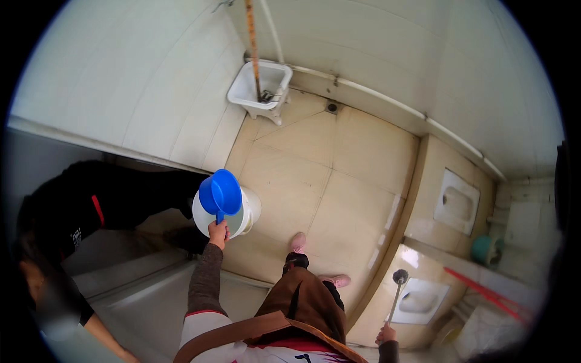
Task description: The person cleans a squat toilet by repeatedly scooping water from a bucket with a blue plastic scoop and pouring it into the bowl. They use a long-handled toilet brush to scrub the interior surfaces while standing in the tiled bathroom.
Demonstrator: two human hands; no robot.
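Observation:
My left hand is closed round the handle of a blue water dipper. The dipper is over a round white bucket on the floor and hides part of its mouth; I cannot tell whether there is water in the dipper. At the lower right, my right hand grips the end of a long-handled toilet brush with a round grey head. The brush head is beside the nearer squat toilet, seemingly above its left edge.
A person in black bends by the partition at the left, close to the bucket. In the far corner stands a white mop sink with a wooden-handled mop. Another squat toilet, a teal bucket and a red long-handled tool are at the right.

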